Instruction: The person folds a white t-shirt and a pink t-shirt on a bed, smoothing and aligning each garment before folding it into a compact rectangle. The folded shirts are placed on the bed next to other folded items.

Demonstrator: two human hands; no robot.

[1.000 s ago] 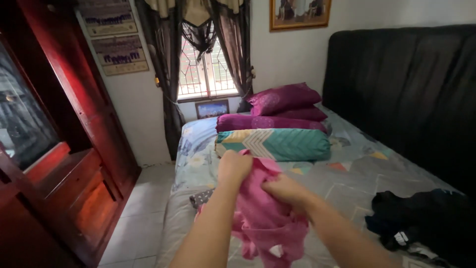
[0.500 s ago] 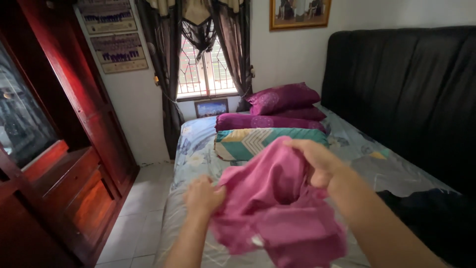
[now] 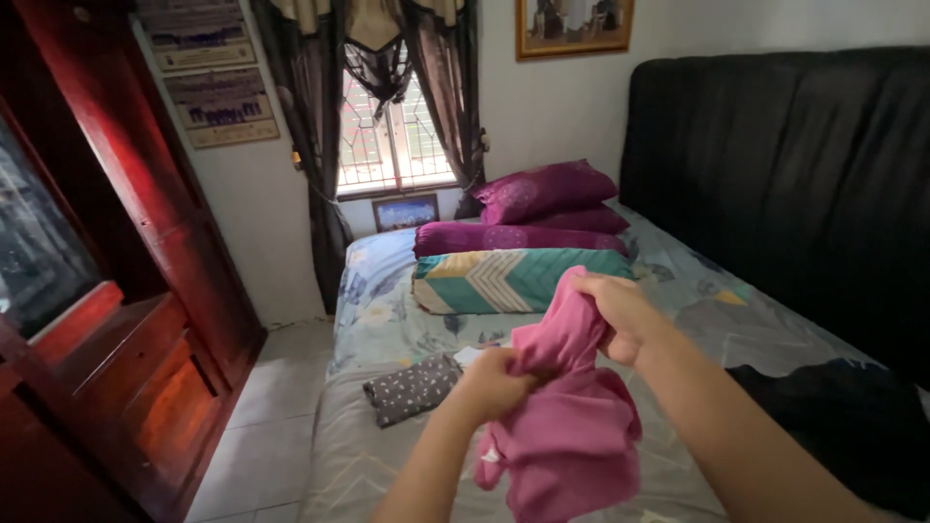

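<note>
Both my fists are closed on the pink garment [image 3: 567, 426], my right hand [image 3: 620, 315] pinching its top, my left hand [image 3: 499, 383] bunching cloth just below it.

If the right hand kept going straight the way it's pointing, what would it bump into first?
Probably the teal zigzag bolster. The right hand, with its grip shut on the pink cloth, points up the bed toward the pillows, and the bolster lies nearest in that line. Depth is hard to judge, so it might pass above it.
</note>
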